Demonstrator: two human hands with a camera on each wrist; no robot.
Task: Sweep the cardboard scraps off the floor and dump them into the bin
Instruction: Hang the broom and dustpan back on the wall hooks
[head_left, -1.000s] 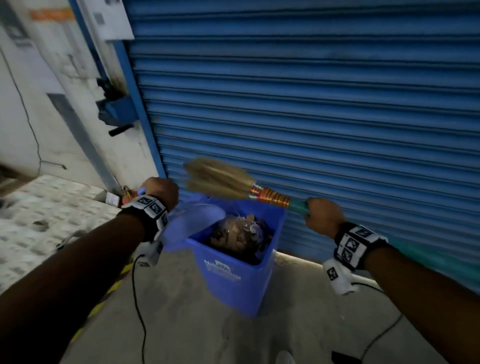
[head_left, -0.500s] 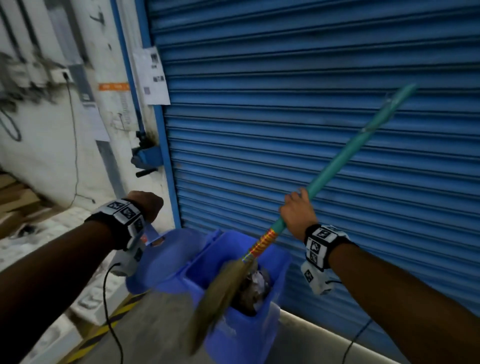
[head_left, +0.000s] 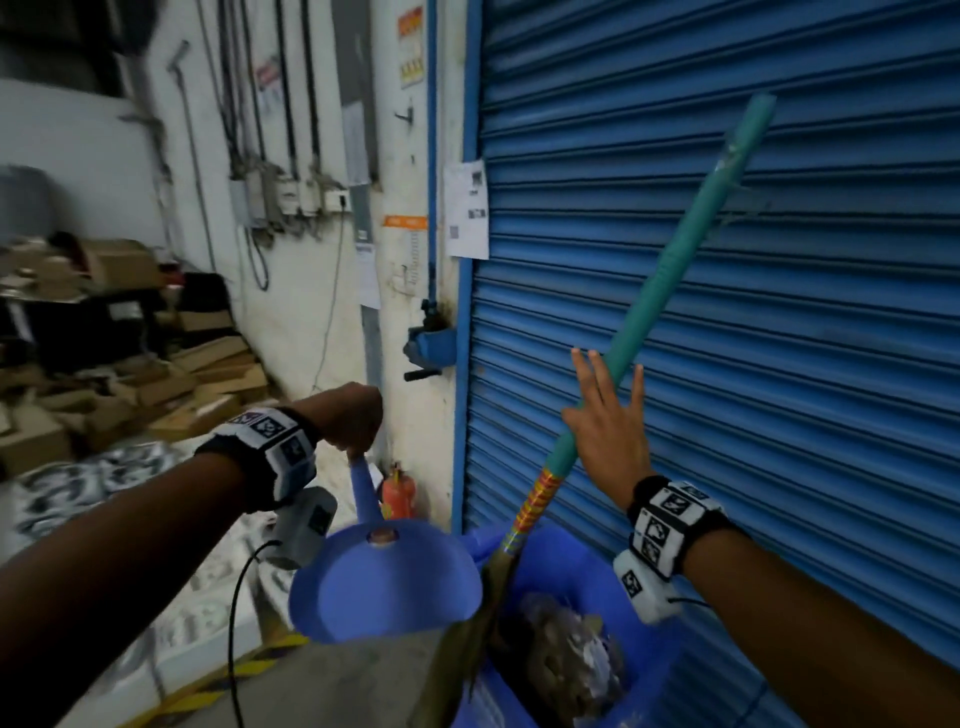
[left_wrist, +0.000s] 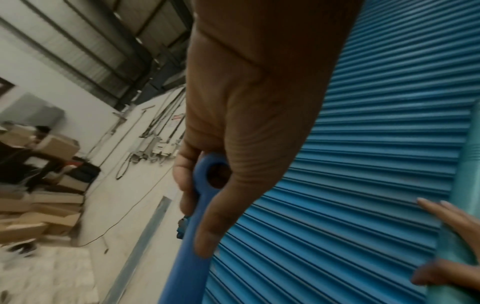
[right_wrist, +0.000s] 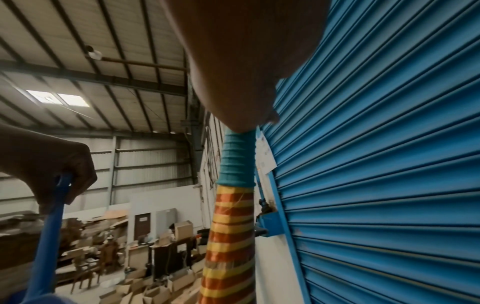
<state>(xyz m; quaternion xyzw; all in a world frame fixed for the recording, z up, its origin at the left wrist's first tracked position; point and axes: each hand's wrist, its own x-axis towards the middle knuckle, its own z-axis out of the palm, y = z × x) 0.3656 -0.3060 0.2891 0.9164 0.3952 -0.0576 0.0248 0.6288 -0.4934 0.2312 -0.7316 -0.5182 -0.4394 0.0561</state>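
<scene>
A blue bin (head_left: 644, 675) with cardboard scraps (head_left: 566, 654) inside stands against the shutter at bottom centre. My left hand (head_left: 353, 421) grips the top of the blue dustpan's handle (left_wrist: 200, 205); the dustpan (head_left: 384, 587) hangs pan-down just left of the bin. A broom with a teal handle (head_left: 675, 280) and striped neck (right_wrist: 228, 236) leans upright, bristles (head_left: 467, 639) down at the bin's left edge. My right hand (head_left: 608, 415) has straight spread fingers and touches the handle with its palm, without curling round it.
The blue roller shutter (head_left: 753, 260) fills the right side right behind the broom. A red fire extinguisher (head_left: 400, 493) stands by the door frame. Piled cardboard boxes (head_left: 156, 379) lie at the left. Yellow-black floor tape (head_left: 228, 680) runs at bottom left.
The broom has swung from level to upright, bristles down by the bin. My right hand's fingers have straightened off the handle. The dustpan has moved from over the bin to hanging beside it.
</scene>
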